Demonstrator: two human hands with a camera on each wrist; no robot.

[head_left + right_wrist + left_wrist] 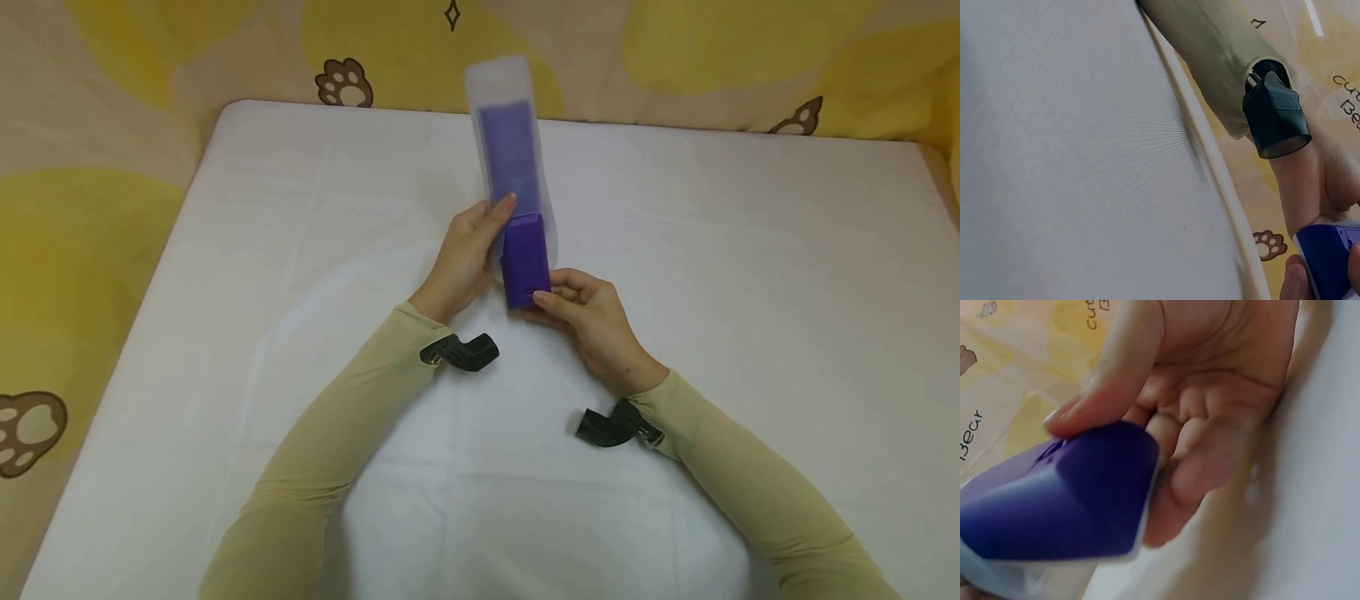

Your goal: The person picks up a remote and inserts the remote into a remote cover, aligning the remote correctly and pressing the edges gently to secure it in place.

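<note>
Left hand [467,250]: curled round clear sleeve [504,125], frame centre.
Right hand [588,321]: pinching purple box [525,262] lower end.
Risk: sleeve crumpling, box jamming if skewed.

A purple box [524,260] sticks halfway out of a clear plastic sleeve [508,142], lying lengthwise mid-table [750,292], toward its far edge.

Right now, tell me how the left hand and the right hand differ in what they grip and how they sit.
The left hand holds the translucent sleeve from its side, thumb laid flat along it; the right hand pinches the bare near end of the purple box with curled fingers. The left hand sits farther up the white table, the right hand nearer the person. Both wear a tan sleeve and a black wrist camera.
</note>
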